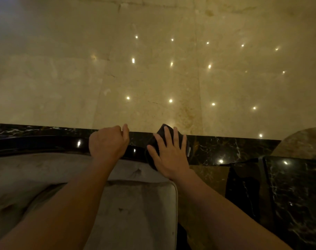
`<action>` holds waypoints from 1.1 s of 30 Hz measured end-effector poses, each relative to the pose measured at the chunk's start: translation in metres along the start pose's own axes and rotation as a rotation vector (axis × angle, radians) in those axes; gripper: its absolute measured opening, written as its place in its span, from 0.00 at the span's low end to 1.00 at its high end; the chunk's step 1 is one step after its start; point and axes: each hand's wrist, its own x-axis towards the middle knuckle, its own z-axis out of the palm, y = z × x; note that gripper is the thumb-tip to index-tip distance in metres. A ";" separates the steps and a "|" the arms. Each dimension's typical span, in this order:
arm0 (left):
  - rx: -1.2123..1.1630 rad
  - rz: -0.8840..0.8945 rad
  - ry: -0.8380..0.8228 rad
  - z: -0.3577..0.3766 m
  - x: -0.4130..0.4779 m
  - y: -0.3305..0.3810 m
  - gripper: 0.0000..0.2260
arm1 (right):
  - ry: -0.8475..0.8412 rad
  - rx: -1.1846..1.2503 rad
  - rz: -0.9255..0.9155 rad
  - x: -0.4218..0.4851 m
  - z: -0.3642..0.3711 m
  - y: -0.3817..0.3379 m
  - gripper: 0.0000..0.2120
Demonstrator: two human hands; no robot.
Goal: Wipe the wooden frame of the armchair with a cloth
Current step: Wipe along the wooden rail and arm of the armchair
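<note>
A dark folded cloth (154,150) lies on the glossy black curved frame (45,144) above the grey tufted cushion (135,204), pinned under the right hand (169,156), flat with fingers spread; the left hand (108,143) curls closed over the rail

Two bare forearms, no sleeves visible. Left hand (109,143) and right hand (169,152): no gloves, rings, watch or wristbands seen. Short nails. Dim light.
</note>
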 end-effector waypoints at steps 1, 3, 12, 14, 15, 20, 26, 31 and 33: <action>0.006 0.000 0.005 0.001 0.000 0.000 0.28 | 0.005 -0.041 -0.005 0.006 0.002 -0.008 0.35; 0.011 0.001 0.021 0.002 0.001 0.001 0.27 | 0.023 -0.088 -0.036 0.007 0.006 -0.016 0.33; -0.023 0.037 0.063 -0.005 -0.001 0.001 0.25 | -0.124 -0.142 -0.236 -0.051 -0.008 0.024 0.29; -0.019 0.034 0.072 -0.004 0.000 0.002 0.25 | -0.054 -0.027 -0.195 -0.050 -0.015 0.016 0.29; -0.018 0.034 0.073 -0.003 0.000 0.002 0.25 | 0.004 0.033 -0.167 -0.049 -0.015 0.012 0.27; 0.002 0.024 0.089 0.002 0.002 0.002 0.25 | 0.043 -0.044 -0.193 -0.018 -0.002 -0.003 0.28; -0.042 0.033 0.065 -0.004 -0.001 0.002 0.23 | 0.089 -0.075 -0.080 0.052 -0.010 -0.001 0.24; -0.055 0.041 0.061 -0.005 0.000 0.001 0.23 | 0.324 0.149 0.297 0.000 0.011 0.011 0.22; -0.068 0.046 0.066 -0.006 0.000 0.003 0.23 | 0.312 0.278 0.412 -0.016 0.021 0.009 0.24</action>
